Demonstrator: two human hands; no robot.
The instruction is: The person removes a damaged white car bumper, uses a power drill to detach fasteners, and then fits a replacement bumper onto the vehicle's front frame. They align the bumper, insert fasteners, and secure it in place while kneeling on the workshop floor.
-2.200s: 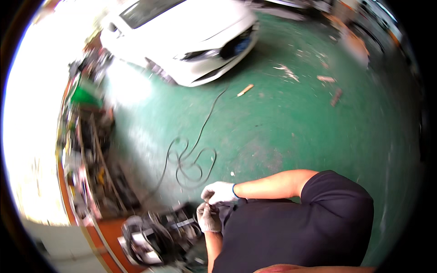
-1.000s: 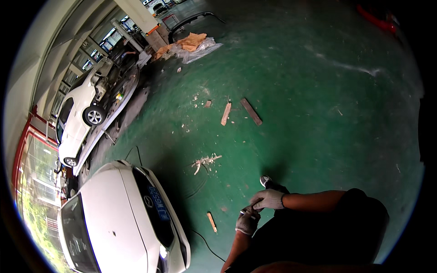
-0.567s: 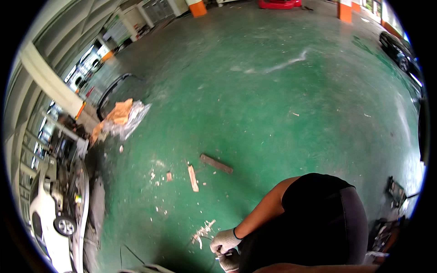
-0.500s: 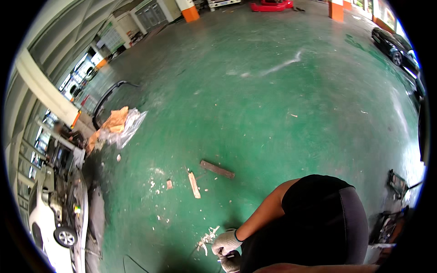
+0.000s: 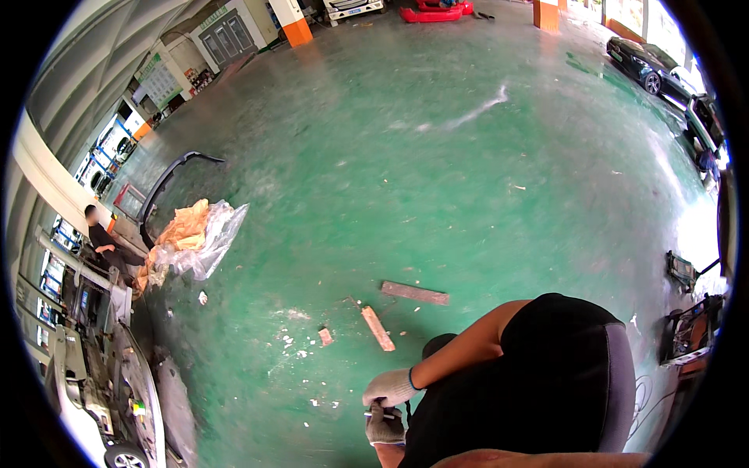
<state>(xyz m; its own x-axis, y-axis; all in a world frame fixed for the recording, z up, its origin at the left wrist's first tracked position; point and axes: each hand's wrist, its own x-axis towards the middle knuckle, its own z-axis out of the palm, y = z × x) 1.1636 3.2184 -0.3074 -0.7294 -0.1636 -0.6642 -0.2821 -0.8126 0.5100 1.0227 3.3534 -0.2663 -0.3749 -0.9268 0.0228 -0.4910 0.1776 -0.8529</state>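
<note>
Grip first: both gloved hands are tucked in close at the person's front, low in the view, the right hand (image 5: 390,386) curled over on top and the left hand (image 5: 385,425) just beneath it, the two touching or nearly so. Fingers on both are bent in tight, and a small pale object (image 5: 380,415) shows between them at the left glove, too small to make out what it is or which hand really has it. The right forearm runs bare up to a black sleeve (image 5: 562,366), and a dark shoe (image 5: 439,343) peeks out just above the arm. On the green floor (image 5: 437,179) ahead of the hands lie two wooden strips, a short pale strip (image 5: 378,328) near the gloves and a darker strip (image 5: 415,293) just beyond it, with white crumbs (image 5: 295,343) scattered to their left. Further left sits a heap of clear plastic and brown paper (image 5: 191,238), with a curved black bumper (image 5: 168,181) behind it. A seated person (image 5: 105,246) is at the far left edge, and a dark car (image 5: 647,66) is parked at upper right.
</note>
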